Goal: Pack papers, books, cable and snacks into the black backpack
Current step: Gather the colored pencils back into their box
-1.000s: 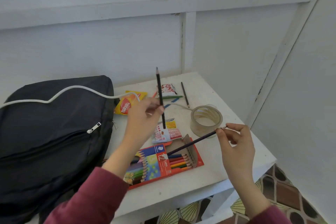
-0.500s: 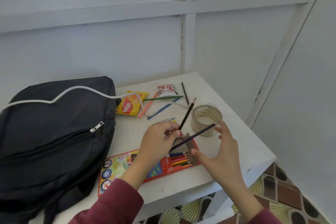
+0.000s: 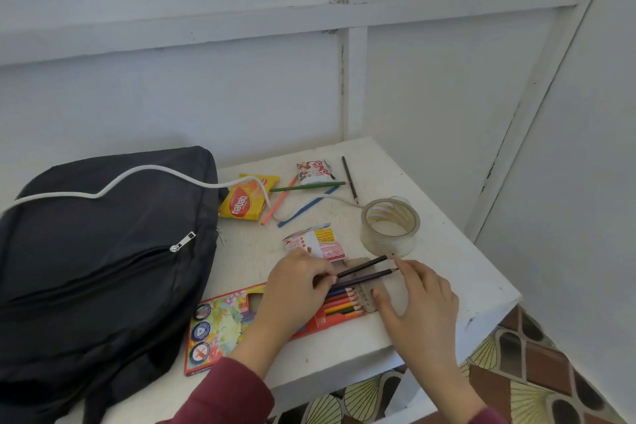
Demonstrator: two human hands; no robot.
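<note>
Backpack [image 3: 103,251] lies beside left hand [image 3: 296,289], which pinches two dark pencils [image 3: 364,267]; right hand [image 3: 423,306] lies spread.

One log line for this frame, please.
left hand: grips two dark pencils | right hand: open, touching a pencil tip | pencil box: open | backpack: cable draped over it | snacks: on table

Soft even daylight, faint shadows, perhaps slight wide-angle edge bending

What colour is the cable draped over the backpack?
White. The cable shows best in the head view, lying across the black backpack.
</note>
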